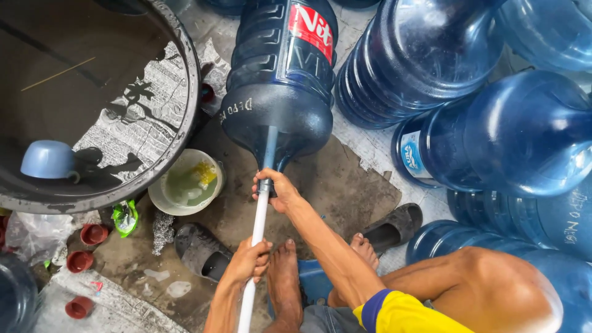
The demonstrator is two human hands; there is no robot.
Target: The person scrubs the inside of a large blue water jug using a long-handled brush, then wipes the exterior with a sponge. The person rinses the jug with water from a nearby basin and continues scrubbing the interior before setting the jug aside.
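1. The right hand (275, 188) was clenched around a white pole (259, 228) at the neck of a dark blue water jug (280, 80) lying at far centre.
2. The left hand (250, 262) gripped the pole nearer.
3. A soapy bowl (188, 182) sat to the left.

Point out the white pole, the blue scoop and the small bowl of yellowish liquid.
white pole (259, 217), head view, shaft between the hands.
blue scoop (47, 159), head view, its upturned base.
small bowl (156, 196), head view, left rim.
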